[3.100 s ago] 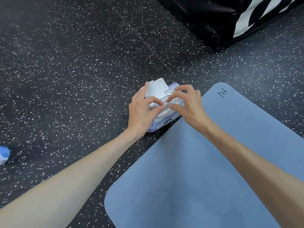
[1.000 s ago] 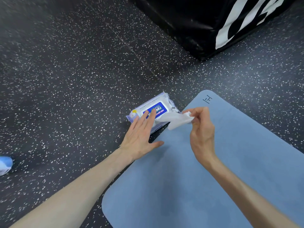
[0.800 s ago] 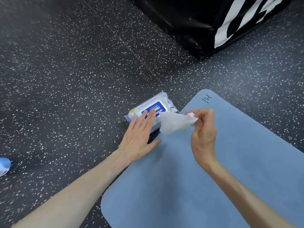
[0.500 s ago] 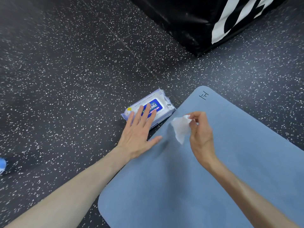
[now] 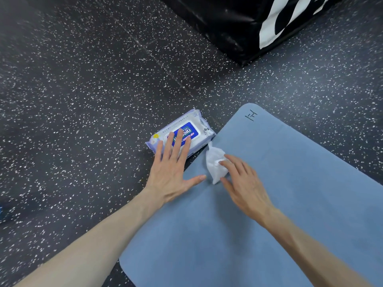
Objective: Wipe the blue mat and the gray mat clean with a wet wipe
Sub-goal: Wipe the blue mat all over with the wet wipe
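The blue mat (image 5: 259, 204) lies on the speckled floor and fills the lower right. A crumpled white wet wipe (image 5: 214, 162) sits on the mat near its left edge. My right hand (image 5: 242, 183) lies on the wipe, fingers extended over it, pressing it to the mat. My left hand (image 5: 172, 172) is flat with fingers spread; the fingertips rest on the closed wet wipe pack (image 5: 186, 131) and the thumb reaches the mat's edge. The pack lies on the floor against the mat's left edge. No gray mat is in view.
A large black padded block (image 5: 238, 27) with white markings stands at the top right. Dark speckled rubber floor (image 5: 83, 90) surrounds the mat. A small blue object is just visible at the left edge (image 5: 1, 212).
The pack's lid was shut and a wipe pulled out. My right hand carried the wipe down from the air onto the mat. My left hand stayed flat on the pack.
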